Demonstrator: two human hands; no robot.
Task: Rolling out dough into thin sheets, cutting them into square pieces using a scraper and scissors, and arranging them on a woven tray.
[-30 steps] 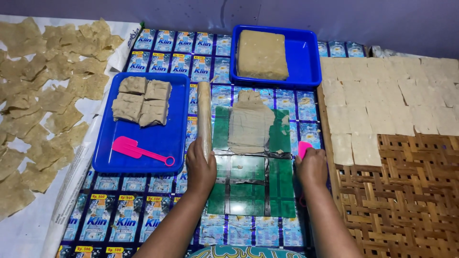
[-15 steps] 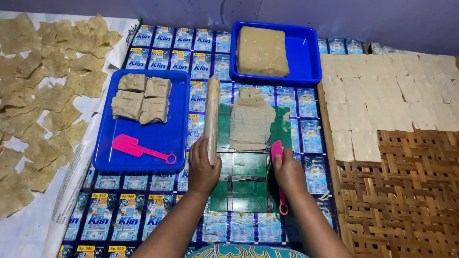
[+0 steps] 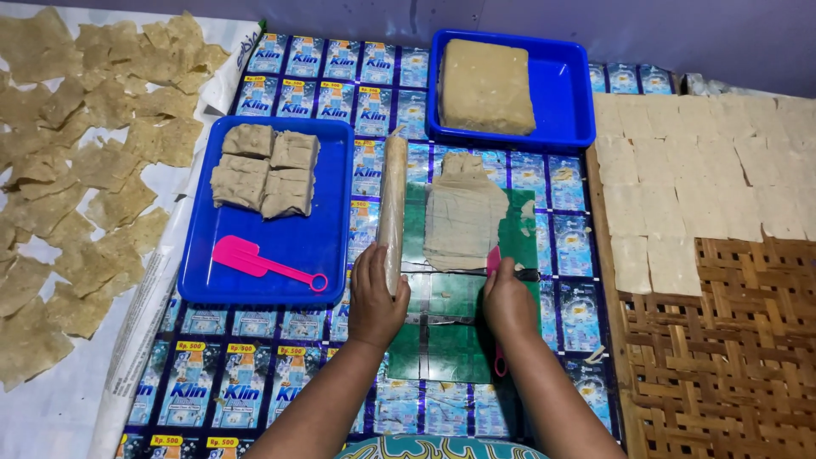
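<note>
Thin dough sheet (image 3: 463,212) lies flat on the green board (image 3: 442,340), centre of my view, its near edge ragged. I judge it soft, limp and light, easy to tear or stretch; best lifted by sliding something flat under the near edge, not pinched in the middle. It may stick to the board.

My right hand (image 3: 508,302) sits at 6 o'clock of the sheet, just at its near-right corner, closed round the pink scraper (image 3: 495,263); the blade end touches the sheet's edge and the handle tail pokes out below the wrist. A dark line runs across the board at that edge, too small to tell what it is.

My left hand (image 3: 374,297) is at 7 o'clock of the sheet, fingers wrapped on the near end of the rolling pin (image 3: 392,204), which lies along the sheet's left side, 9 o'clock, just beside it.

Further out: blue tray (image 3: 327,246) at 9 o'clock with cut dough pieces (image 3: 265,170) and a second pink spatula (image 3: 263,262). Blue tub (image 3: 561,93) at 12 o'clock holds a dough block (image 3: 486,85). Pale squares (image 3: 705,178) on the woven mat (image 3: 722,357) at 3 o'clock. Dried pieces (image 3: 85,161) on white cloth far left.
</note>
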